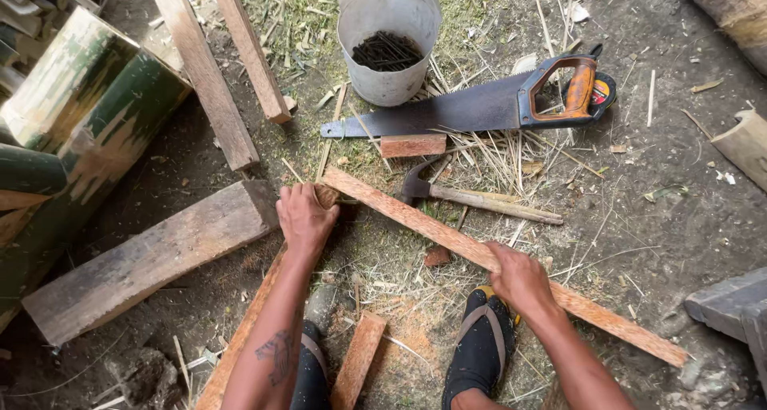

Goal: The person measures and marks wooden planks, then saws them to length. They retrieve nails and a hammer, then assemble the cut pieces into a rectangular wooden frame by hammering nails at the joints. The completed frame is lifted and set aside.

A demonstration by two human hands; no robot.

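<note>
- Dirt floor (679,178), littered with straw and sawdust.
- Left hand (304,218) clamps the upper end of a long wooden slat (431,228); right hand (519,278) grips its middle.
- Just beyond the slat: hammer (471,198), handsaw (479,106), bucket of nails (387,42).

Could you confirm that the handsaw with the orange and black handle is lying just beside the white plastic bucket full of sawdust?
Not quite: the head view shows the white plastic bucket holding dark nails, not sawdust. The handsaw with the orange and black handle does lie just beside it.
</note>
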